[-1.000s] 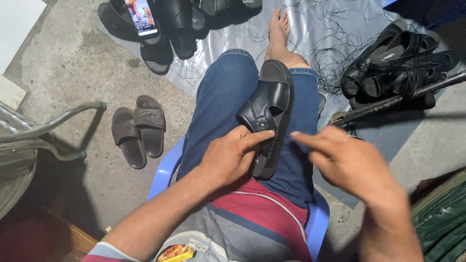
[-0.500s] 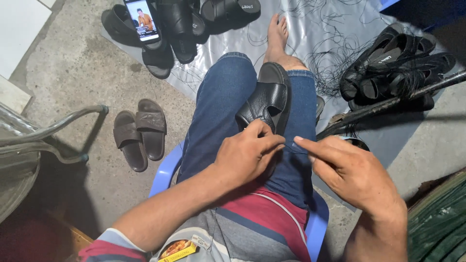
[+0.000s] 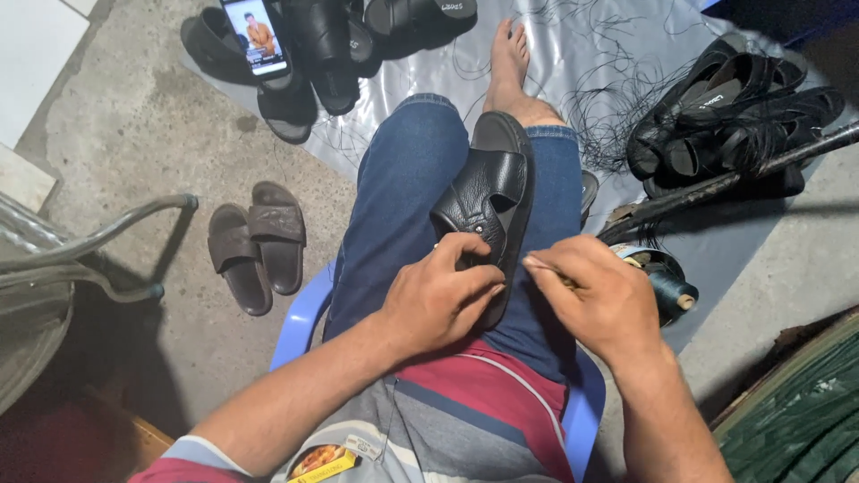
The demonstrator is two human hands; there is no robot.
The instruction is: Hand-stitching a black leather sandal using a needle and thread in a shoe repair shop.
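Note:
A black leather sandal (image 3: 490, 192) lies between my thighs on blue jeans, toe pointing away from me. My left hand (image 3: 440, 295) grips the sandal's heel end, fingers curled over its near edge. My right hand (image 3: 601, 297) is beside it on the right, fingers pinched together on something thin near the sandal's edge; what it pinches is too small to make out. A spool of dark thread (image 3: 665, 288) sits just right of my right hand.
I sit on a blue plastic chair (image 3: 301, 315). A brown pair of slides (image 3: 253, 243) lies on the concrete at left. Black sandals (image 3: 725, 125) and loose thread lie on a grey sheet (image 3: 591, 54) ahead. A phone (image 3: 257, 36) rests on sandals at the top left. A metal chair frame (image 3: 80, 246) stands at left.
My right hand has moved left, closer to the sandal's edge and my left hand. My left hand keeps its grip on the sandal's heel.

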